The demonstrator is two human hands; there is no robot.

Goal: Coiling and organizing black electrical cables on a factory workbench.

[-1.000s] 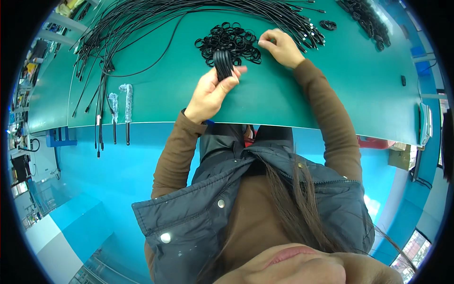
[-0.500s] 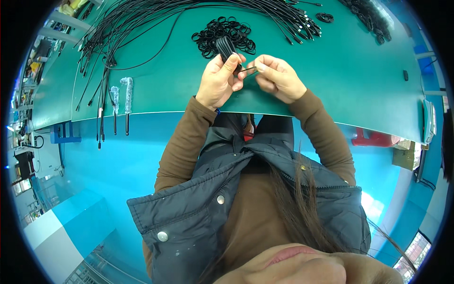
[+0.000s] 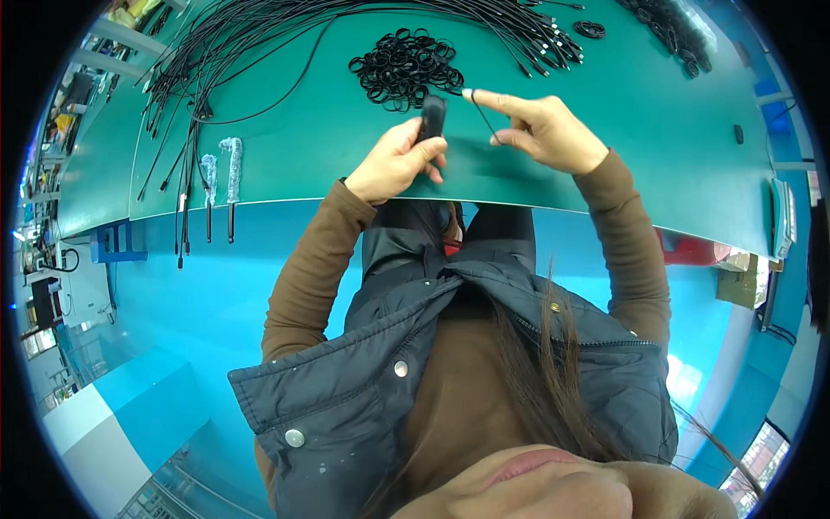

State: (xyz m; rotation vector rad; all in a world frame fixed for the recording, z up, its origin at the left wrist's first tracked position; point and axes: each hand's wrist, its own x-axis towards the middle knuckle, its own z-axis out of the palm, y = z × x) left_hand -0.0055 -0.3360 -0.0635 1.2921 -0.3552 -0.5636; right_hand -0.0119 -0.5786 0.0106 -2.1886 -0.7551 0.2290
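Note:
My left hand [image 3: 391, 166] is closed around a bundled black cable [image 3: 433, 117], which stands up out of the fist, slightly blurred. To its right, my right hand [image 3: 558, 137] has a thin black band [image 3: 485, 121] stretched between forefinger and thumb, apart from the bundle. Just beyond both hands lies a heap of small black bands [image 3: 399, 73] on the green table [image 3: 303, 156].
Long black cables [image 3: 259, 48] sweep across the table's far side, some hanging over the near edge at left. Two plastic-wrapped rods [image 3: 231, 173] lie beside them. A coiled cable [image 3: 590, 29] and more dark bundles [image 3: 666, 39] lie far right.
My hands have moved apart: the right went to the right with the band stretched on its fingers, the left came slightly nearer. The cable bundle now stands more upright.

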